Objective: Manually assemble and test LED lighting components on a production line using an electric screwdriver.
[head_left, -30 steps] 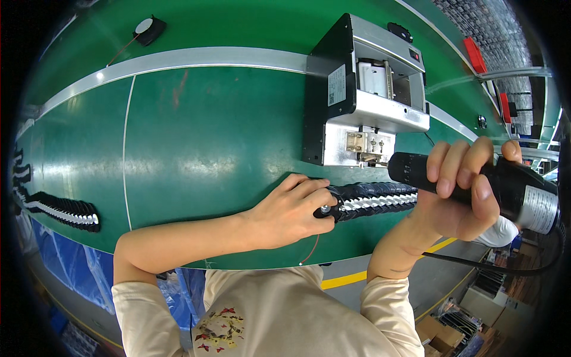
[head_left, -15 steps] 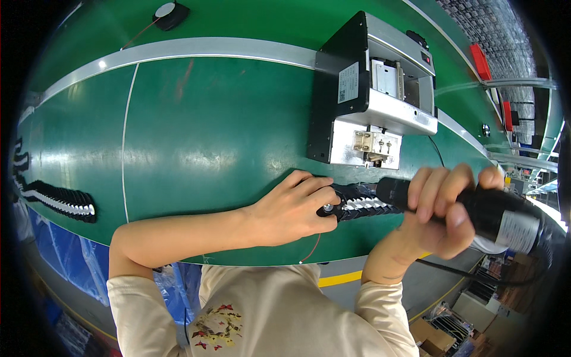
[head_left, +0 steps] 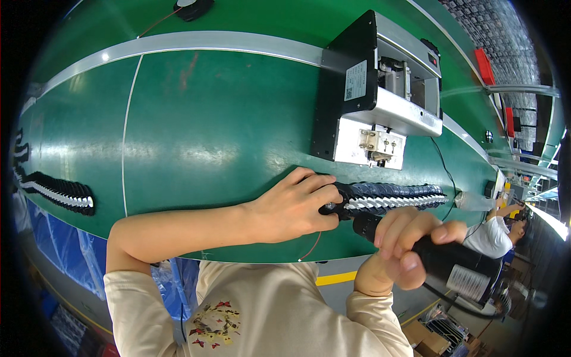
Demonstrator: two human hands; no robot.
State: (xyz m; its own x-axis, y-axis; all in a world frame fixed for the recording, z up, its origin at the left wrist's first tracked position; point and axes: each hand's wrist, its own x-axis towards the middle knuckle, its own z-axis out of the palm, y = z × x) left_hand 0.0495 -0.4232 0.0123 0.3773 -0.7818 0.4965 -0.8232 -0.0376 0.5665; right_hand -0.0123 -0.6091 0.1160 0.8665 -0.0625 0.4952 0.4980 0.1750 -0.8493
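Observation:
My left hand [head_left: 297, 205] is closed on a small black part [head_left: 338, 202] at the near-left end of a long row of nested black-and-white parts [head_left: 395, 201] on the green bench. A thin red wire [head_left: 312, 247] hangs below that hand to the bench edge. Wrapped around a black corded electric screwdriver [head_left: 455, 265], my right hand [head_left: 407, 241] is to the right of the row. The screwdriver's nose points left at the black part; whether its tip touches cannot be told. My left fingers hide much of the part.
A black-and-silver bench machine [head_left: 351, 119] stands behind the row. Another row of nested parts [head_left: 59, 193] lies at the far left. A round black item [head_left: 193, 9] with a red wire is beyond the metal rail [head_left: 238, 43]. Another person [head_left: 491, 237] is at the far right.
My right hand has brought the screwdriver left and lower, its nose now beside the held part. More of the row has come into sight. My left hand stays nearly in place.

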